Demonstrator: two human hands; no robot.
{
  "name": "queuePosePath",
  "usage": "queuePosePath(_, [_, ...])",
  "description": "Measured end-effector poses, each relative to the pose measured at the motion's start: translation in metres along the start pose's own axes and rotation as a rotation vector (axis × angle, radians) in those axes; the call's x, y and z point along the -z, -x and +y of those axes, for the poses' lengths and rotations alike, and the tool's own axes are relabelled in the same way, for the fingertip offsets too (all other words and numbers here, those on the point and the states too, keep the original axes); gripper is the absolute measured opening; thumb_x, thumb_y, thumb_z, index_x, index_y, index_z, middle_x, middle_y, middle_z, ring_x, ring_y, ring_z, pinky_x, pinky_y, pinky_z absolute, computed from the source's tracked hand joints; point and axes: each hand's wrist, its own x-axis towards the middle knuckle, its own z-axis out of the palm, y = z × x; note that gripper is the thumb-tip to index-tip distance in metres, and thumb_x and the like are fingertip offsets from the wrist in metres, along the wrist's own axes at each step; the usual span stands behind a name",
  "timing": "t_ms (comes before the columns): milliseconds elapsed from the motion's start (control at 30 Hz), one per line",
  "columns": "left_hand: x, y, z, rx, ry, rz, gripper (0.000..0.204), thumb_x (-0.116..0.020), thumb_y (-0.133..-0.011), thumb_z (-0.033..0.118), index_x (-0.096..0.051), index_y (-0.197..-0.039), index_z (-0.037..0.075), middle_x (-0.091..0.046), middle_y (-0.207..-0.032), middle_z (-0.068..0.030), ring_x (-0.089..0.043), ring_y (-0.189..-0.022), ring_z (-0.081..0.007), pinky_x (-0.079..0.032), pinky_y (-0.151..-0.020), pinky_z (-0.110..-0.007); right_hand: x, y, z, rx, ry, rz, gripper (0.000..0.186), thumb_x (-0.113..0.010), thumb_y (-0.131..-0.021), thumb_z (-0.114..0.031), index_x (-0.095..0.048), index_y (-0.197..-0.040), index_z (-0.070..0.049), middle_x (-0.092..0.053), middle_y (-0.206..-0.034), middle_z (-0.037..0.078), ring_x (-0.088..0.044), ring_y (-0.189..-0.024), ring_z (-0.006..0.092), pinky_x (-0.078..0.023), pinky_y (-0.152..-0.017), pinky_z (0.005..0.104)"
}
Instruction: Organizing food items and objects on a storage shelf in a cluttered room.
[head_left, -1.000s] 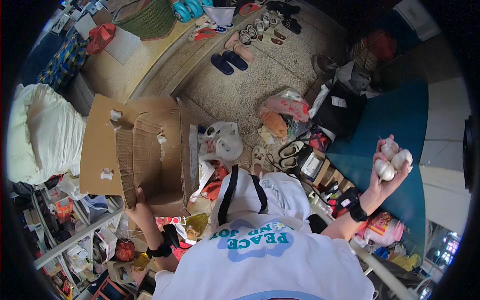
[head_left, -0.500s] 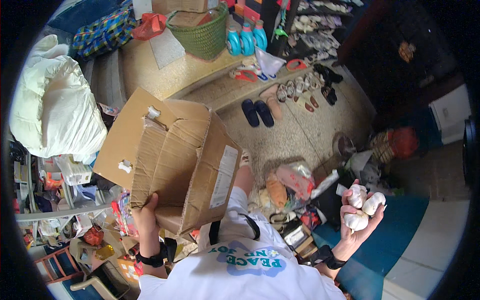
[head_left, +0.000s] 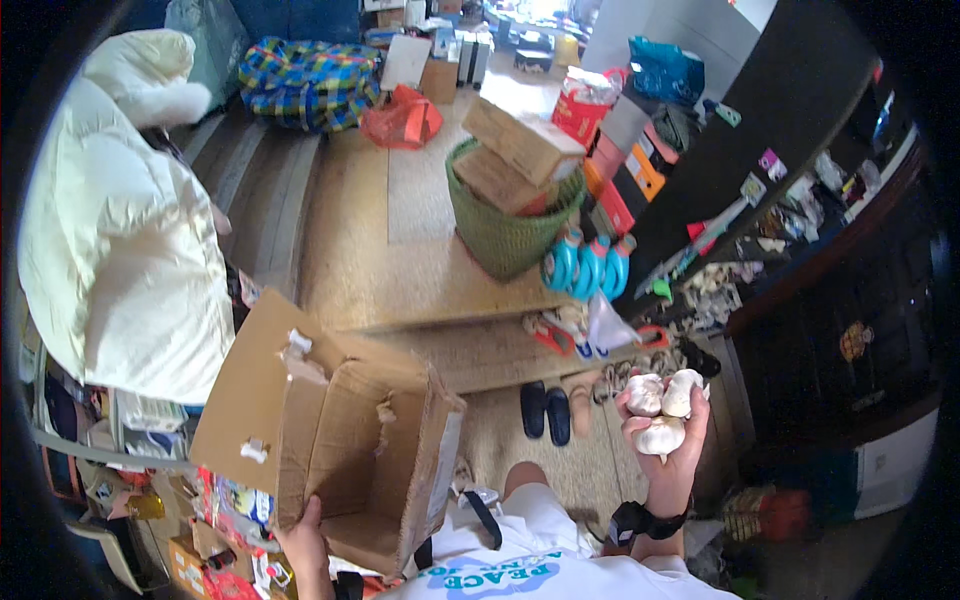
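My left hand (head_left: 307, 537) grips the lower front edge of an open cardboard box (head_left: 345, 436), thumb inside and the other fingers hidden beneath. The box is tilted, with a flap raised on its left side and small white torn patches on the cardboard. No contents show in the part of it I can see. On the right, my right hand (head_left: 682, 458) is raised and holds three white garlic bulbs (head_left: 660, 435) in its curled fingers, apart from the box.
A raised step (head_left: 450, 355) crosses ahead. On it stand a green woven basket (head_left: 500, 235) holding cardboard boxes and several blue bottles (head_left: 588, 268). Dark slippers (head_left: 545, 412) lie on the floor. A white padded jacket (head_left: 140, 250) hangs at left; a dark door (head_left: 850, 340) stands right.
The view has swung up and forward, showing more of the room beyond the step. My right hand with the garlic now appears further left; the box stays in my left hand.
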Motion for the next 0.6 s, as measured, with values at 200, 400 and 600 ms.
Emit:
queuePosePath(200, [-0.055,-0.067,0.034,-0.067,-0.231,0.192,0.035,-0.062,-0.077,-0.001,-0.051,-0.110,-0.003,-0.060,-0.102,-0.0095,-0.056,-0.089,-0.0186,-0.043,-0.080,-0.030,-0.072,-0.129,0.027,-0.122,0.145,-0.039,0.045,-0.052,-0.085,-0.040,-0.049,-0.110,-0.003,-0.051,-0.111,0.015,-0.052,-0.096,0.0321,-0.047,-0.061,0.0300])
queuePosePath(400, [-0.130,-0.135,0.066,-0.035,-0.274,0.197,0.042,-0.062,-0.074,-0.004,-0.047,-0.114,-0.003,-0.059,-0.103,-0.0085,-0.055,-0.091,-0.0158,-0.043,-0.080,-0.029,-0.125,-0.279,0.064,-0.230,0.278,-0.074,0.040,-0.045,-0.088,-0.040,-0.049,-0.108,-0.006,-0.051,-0.111,0.014,-0.053,-0.096,0.0315,-0.048,-0.061,0.0278])
queuePosePath(600, [-0.211,-0.183,0.159,0.045,-0.223,0.452,0.047,-0.067,-0.071,-0.002,-0.041,-0.110,-0.005,-0.057,-0.097,-0.0103,-0.056,-0.087,-0.0184,-0.044,-0.081,-0.030,-0.186,-0.421,0.099,-0.564,0.094,-0.128,0.034,-0.055,-0.083,-0.033,-0.051,-0.102,-0.005,-0.048,-0.117,0.014,-0.053,-0.097,0.0323,-0.049,-0.062,0.0315])
